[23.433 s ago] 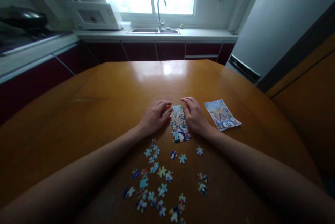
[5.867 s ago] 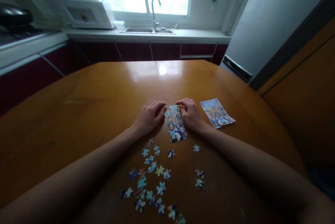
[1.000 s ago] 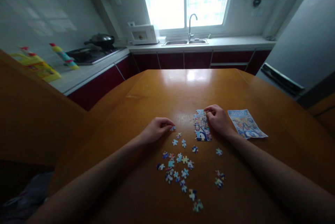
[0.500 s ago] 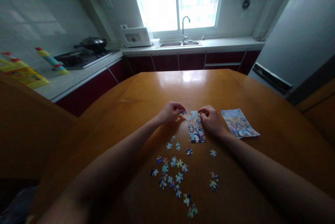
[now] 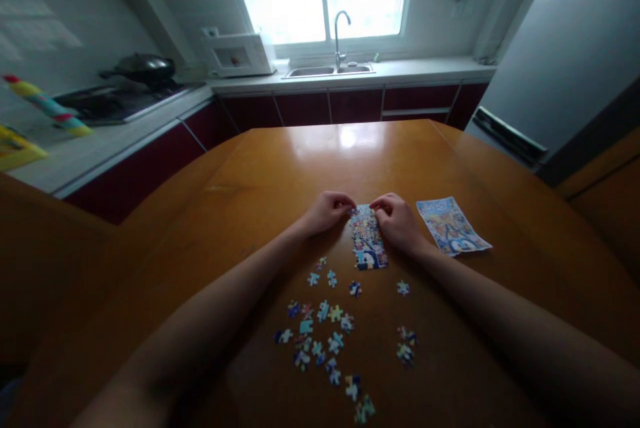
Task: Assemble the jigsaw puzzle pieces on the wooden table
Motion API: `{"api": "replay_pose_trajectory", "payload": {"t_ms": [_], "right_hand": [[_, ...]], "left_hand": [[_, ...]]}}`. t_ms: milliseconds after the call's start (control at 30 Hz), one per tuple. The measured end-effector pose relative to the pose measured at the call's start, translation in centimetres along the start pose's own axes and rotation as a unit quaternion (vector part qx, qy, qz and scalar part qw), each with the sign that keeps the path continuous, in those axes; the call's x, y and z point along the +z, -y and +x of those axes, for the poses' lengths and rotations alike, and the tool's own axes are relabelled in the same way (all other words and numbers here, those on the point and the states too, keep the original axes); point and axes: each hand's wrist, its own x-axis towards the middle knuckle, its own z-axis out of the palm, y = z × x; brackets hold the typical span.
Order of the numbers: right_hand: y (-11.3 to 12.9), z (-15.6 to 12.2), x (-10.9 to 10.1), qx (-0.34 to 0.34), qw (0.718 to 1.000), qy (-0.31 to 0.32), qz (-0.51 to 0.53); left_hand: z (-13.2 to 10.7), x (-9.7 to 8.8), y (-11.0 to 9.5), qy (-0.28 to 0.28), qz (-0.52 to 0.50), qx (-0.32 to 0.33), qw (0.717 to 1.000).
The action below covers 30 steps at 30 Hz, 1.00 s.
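Note:
A partly assembled jigsaw puzzle [image 5: 368,241] lies flat on the wooden table, a narrow strip with a blue-and-white figure at its near end. At its far left corner, my left hand [image 5: 327,213] pinches a small puzzle piece [image 5: 353,211], mostly covered by the fingers. My right hand [image 5: 396,220] is closed over the far right corner, its thumb and fingertips gripping the edge. To the right lies a printed picture sheet [image 5: 453,227] with similar artwork. Loose puzzle pieces [image 5: 335,313] are scattered nearer to me, several in a cluster on the left.
More loose pieces [image 5: 406,345] lie below my right forearm. Beyond the wooden table [image 5: 320,161] is a counter with a sink [image 5: 313,72], a faucet [image 5: 337,41] and a white microwave [image 5: 240,55]. A lidded pan [image 5: 145,69] sits on the stove at left; a fridge stands right.
My left hand has brought its piece rightward against the puzzle's far left corner. My right hand's fingertips have shifted left along the far edge. The camera view has turned slightly.

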Motion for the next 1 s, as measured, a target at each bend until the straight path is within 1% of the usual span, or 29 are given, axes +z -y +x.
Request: {"api": "replay_pose_trajectory", "payload": {"t_ms": [167, 333, 467, 533, 633, 700, 833, 900, 1000], "right_hand": [[-0.1, 0.0, 0.0, 0.000, 1.000, 0.001, -0.003], [-0.2, 0.1, -0.1, 0.001, 1.000, 0.002, -0.005], [0.4, -0.1, -0.1, -0.004, 1.000, 0.006, 0.004], [0.7, -0.2, -0.1, -0.016, 1.000, 0.016, 0.005], [1.2, -0.3, -0.2, -0.047, 0.999, 0.028, 0.001], [1.4, -0.3, -0.3, -0.060, 0.998, 0.030, 0.011], [1.5, -0.2, -0.4, -0.047, 0.997, 0.022, 0.050], [1.4, -0.1, -0.4, -0.030, 0.997, 0.021, 0.069], [1.2, -0.2, -0.4, -0.002, 0.996, 0.018, 0.091]], "left_hand": [[0.3, 0.3, 0.2, 0.001, -0.003, 0.001, 1.000], [0.3, -0.1, 0.3, 0.004, -0.014, 0.007, 1.000], [0.5, -0.2, -0.1, -0.008, -0.055, 0.010, 0.998], [0.6, 0.3, -0.4, -0.028, -0.080, 0.022, 0.996], [0.5, 1.5, -0.9, -0.074, -0.107, 0.043, 0.991], [0.2, 2.4, -1.4, -0.090, -0.115, 0.049, 0.988], [-0.5, 3.4, -2.6, -0.110, -0.111, 0.056, 0.986], [-0.9, 3.5, -3.2, -0.113, -0.106, 0.060, 0.986], [-1.3, 3.4, -3.6, -0.083, -0.103, 0.082, 0.988]]}}
